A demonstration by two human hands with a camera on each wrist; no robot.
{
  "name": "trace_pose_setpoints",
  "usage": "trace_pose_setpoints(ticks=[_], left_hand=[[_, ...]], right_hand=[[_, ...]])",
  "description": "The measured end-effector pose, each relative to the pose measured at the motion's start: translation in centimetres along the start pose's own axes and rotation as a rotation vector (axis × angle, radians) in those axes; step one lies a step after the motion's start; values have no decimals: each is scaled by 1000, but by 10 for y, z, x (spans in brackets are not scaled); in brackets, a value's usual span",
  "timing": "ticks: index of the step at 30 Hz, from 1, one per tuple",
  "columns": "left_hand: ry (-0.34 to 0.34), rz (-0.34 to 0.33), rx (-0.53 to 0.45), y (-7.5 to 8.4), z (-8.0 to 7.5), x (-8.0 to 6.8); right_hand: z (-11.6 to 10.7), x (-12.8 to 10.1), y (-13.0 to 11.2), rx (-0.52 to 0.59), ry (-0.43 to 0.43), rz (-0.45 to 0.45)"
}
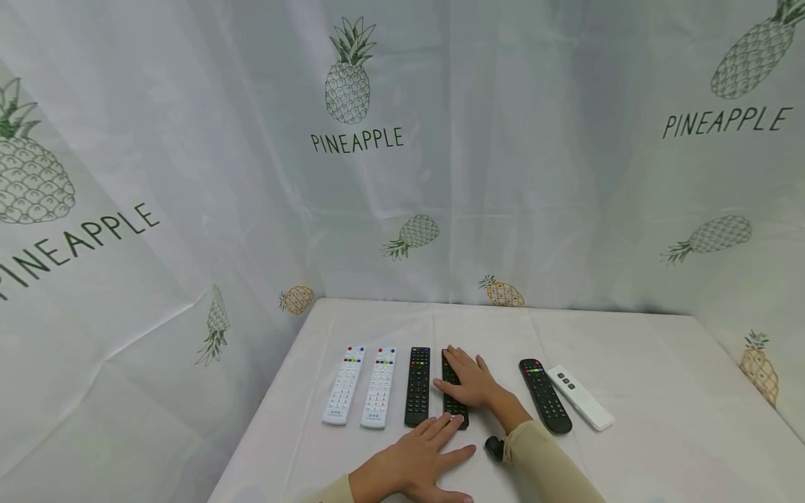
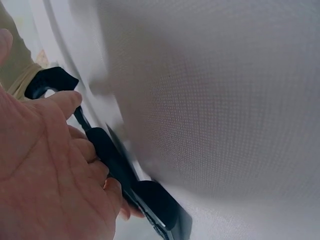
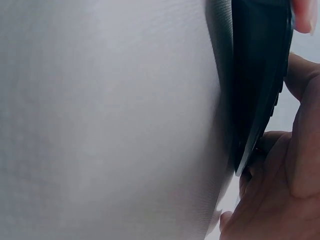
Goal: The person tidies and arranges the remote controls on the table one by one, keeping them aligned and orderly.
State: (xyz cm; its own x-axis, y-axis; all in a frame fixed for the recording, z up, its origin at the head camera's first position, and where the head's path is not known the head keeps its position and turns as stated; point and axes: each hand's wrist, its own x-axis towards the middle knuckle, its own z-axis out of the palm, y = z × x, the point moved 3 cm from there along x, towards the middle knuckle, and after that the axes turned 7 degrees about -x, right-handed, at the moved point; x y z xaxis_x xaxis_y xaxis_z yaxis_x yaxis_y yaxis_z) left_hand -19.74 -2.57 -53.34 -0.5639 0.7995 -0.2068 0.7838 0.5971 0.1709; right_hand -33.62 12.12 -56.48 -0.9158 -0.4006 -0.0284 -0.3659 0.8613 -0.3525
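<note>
A slim black remote control (image 1: 455, 407) lies lengthwise on the table under both hands. My right hand (image 1: 474, 384) rests over its far half, fingers stretched forward and thumb spread to the left across it. My left hand (image 1: 421, 457) has its fingers spread, with the fingertips right at the remote's near end and the thumb side over the cloth. In the right wrist view the dark side of the remote (image 3: 257, 75) stands beside the right hand's fingers. Just left of it lies a second black remote (image 1: 418, 388), parallel to it.
Two white remotes, one outer (image 1: 344, 385) and one inner (image 1: 379, 388), lie to the left. On the right are a rounded black remote (image 1: 545, 396) and a plain white remote (image 1: 580, 397), close together. A white cloth (image 1: 654, 377) covers the table; a pineapple-print curtain (image 1: 534, 175) hangs behind.
</note>
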Motion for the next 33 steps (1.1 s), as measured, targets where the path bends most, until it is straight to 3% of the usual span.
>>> trace_pose_setpoints(ticks=[8,14,33], left_hand=[[-10,3,-2,0,-1,-1],[-41,-10,-70,-3,-5,-1],[-6,-17,-49,2,-2,2]], right_hand=[[-1,-1,0,9,-5,-1],[-2,-1,0,-6,7,-12],[-2,-2,-2,-47,28,-16]])
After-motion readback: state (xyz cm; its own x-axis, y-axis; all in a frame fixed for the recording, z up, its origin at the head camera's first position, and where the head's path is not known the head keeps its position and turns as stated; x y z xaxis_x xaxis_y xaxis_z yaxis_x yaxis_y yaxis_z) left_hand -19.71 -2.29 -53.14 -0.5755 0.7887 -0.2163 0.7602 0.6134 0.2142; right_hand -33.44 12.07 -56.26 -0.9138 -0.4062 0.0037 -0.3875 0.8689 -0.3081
